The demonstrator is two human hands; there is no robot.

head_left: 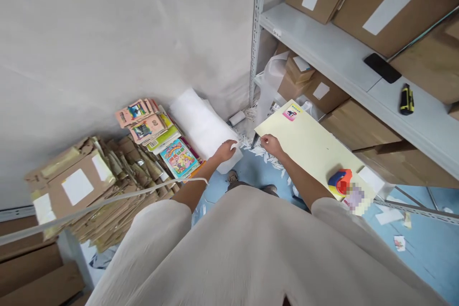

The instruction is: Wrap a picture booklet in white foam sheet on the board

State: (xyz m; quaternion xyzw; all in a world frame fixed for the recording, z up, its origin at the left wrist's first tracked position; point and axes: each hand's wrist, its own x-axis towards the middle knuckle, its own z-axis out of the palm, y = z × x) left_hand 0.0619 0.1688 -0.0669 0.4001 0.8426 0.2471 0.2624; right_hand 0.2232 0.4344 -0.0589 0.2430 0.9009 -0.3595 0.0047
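Observation:
My left hand (226,150) is over the near end of a stack of white foam sheets (202,124). Its fingers are loosely curved, with a gap showing at the thumb, and nothing visible is held. By the left corner of a narrow cream-coloured table (304,141), my right hand (271,145) has its thumb and fingertips drawn together. Whatever may be between them is too small to make out. A small picture card (291,112) lies at the table's far end. Closer to me on the table is an orange and blue tape dispenser (340,181).
Flattened cardboard boxes (82,177) are piled at left, beside stacked picture books (179,158). Metal shelving (322,40) at right holds cartons (398,5), a black phone (382,68) and a yellow-black box cutter (406,99). Paper scraps (267,157) litter the blue floor (247,165).

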